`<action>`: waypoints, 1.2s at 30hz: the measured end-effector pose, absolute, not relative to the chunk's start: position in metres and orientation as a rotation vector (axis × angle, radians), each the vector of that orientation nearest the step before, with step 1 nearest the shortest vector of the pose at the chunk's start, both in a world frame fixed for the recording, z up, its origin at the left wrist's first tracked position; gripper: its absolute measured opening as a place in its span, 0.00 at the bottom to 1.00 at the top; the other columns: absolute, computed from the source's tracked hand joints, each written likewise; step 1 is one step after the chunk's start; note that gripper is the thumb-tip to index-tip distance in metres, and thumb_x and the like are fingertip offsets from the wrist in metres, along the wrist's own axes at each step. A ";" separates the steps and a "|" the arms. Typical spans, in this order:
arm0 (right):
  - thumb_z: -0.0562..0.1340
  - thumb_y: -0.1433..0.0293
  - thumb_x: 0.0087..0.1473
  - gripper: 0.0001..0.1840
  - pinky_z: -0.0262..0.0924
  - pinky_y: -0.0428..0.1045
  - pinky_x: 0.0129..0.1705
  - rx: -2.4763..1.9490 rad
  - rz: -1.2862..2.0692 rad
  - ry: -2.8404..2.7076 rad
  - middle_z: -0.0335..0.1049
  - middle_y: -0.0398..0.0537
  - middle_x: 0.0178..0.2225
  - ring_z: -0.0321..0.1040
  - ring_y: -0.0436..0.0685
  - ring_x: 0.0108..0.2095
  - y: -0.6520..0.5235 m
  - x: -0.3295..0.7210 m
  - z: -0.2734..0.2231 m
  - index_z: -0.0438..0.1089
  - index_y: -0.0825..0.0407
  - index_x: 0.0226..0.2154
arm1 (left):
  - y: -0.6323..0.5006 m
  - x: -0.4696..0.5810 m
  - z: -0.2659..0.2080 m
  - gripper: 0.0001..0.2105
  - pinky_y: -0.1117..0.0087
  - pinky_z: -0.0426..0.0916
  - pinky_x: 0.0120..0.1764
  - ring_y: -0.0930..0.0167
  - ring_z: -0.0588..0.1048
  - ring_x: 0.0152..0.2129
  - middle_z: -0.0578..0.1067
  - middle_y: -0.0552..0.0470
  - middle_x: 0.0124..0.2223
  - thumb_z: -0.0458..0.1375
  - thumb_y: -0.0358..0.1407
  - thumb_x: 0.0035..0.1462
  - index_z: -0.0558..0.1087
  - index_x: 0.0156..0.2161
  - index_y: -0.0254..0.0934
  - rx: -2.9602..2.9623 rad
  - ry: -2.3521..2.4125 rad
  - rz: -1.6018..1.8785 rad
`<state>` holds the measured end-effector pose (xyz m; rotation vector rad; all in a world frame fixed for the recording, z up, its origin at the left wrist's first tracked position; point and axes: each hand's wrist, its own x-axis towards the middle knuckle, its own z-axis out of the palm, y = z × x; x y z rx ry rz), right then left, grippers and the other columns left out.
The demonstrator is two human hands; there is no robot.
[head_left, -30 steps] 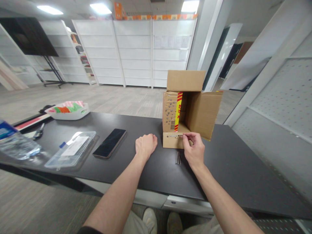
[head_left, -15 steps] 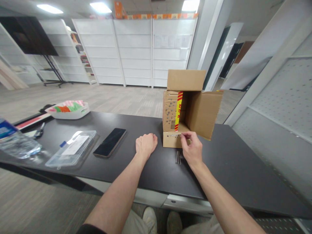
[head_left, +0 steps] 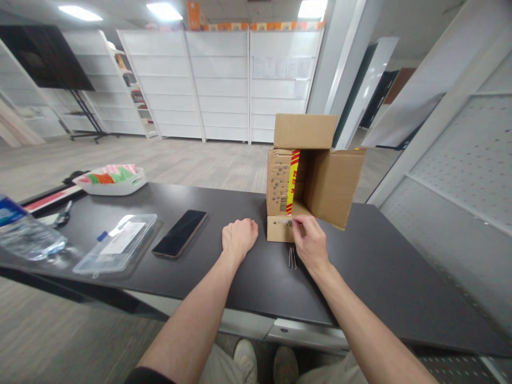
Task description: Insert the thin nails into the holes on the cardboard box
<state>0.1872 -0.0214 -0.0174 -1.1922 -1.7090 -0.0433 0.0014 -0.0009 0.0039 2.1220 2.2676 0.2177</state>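
Note:
An open cardboard box stands on the dark table, with several round metal heads in its left panel and a row of them along the low front flap. At that flap, the thumb and fingers of my right hand are pinched together; whatever lies between the tips is too small to make out. Just below, several thin metal screws or nails lie on the tabletop. My left hand rests on the table left of the box, curled into a fist, with nothing visible in it.
Left of my left hand lies a black phone. Farther left are a clear plastic case, a water bottle and a white basket with colourful contents. The box's side flap sticks out to the right over the table.
My right hand has shifted slightly left along the front flap, its fingertips still pinched. My left hand and the box have stayed in place.

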 end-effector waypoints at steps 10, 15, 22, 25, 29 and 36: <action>0.54 0.72 0.53 0.10 0.58 0.52 0.40 -1.464 -0.102 -1.744 0.66 0.50 0.35 0.64 0.57 0.36 -0.020 0.187 -0.020 0.71 0.52 0.35 | 0.000 0.001 0.002 0.23 0.61 0.68 0.38 0.59 0.77 0.36 0.78 0.38 0.36 0.40 0.43 0.60 0.77 0.38 0.36 2.119 2.259 0.235; 0.54 0.72 0.53 0.12 0.57 0.52 0.40 -1.542 -0.050 -1.762 0.69 0.50 0.37 0.65 0.56 0.36 -0.021 0.187 -0.021 0.71 0.51 0.37 | 0.000 0.002 0.003 0.23 0.61 0.68 0.37 0.59 0.77 0.35 0.78 0.39 0.35 0.40 0.43 0.60 0.77 0.37 0.36 2.127 2.270 0.241; 0.54 0.72 0.52 0.14 0.58 0.52 0.40 -1.525 0.000 -1.764 0.71 0.51 0.38 0.66 0.57 0.37 -0.024 0.189 -0.020 0.71 0.51 0.39 | -0.001 0.002 0.004 0.23 0.62 0.68 0.37 0.59 0.77 0.34 0.78 0.39 0.35 0.40 0.43 0.60 0.77 0.37 0.36 2.132 2.267 0.247; 0.54 0.72 0.51 0.15 0.59 0.52 0.40 -1.517 0.022 -1.759 0.71 0.51 0.38 0.66 0.57 0.35 -0.026 0.189 -0.020 0.72 0.52 0.40 | 0.000 0.002 0.004 0.23 0.62 0.68 0.36 0.59 0.77 0.34 0.78 0.39 0.35 0.40 0.43 0.60 0.77 0.36 0.36 2.134 2.269 0.248; 0.54 0.72 0.51 0.17 0.60 0.52 0.40 -1.512 0.052 -1.764 0.70 0.51 0.37 0.66 0.56 0.35 -0.028 0.189 -0.020 0.71 0.51 0.43 | 0.000 0.002 0.003 0.23 0.61 0.68 0.36 0.59 0.77 0.34 0.78 0.39 0.35 0.40 0.42 0.60 0.77 0.36 0.36 2.128 2.269 0.237; 0.54 0.72 0.49 0.20 0.60 0.53 0.40 -1.529 0.105 -1.769 0.69 0.50 0.37 0.65 0.57 0.35 -0.029 0.191 -0.024 0.70 0.52 0.45 | 0.000 0.002 0.002 0.23 0.61 0.68 0.38 0.59 0.77 0.35 0.78 0.38 0.36 0.40 0.43 0.60 0.77 0.38 0.36 2.121 2.271 0.228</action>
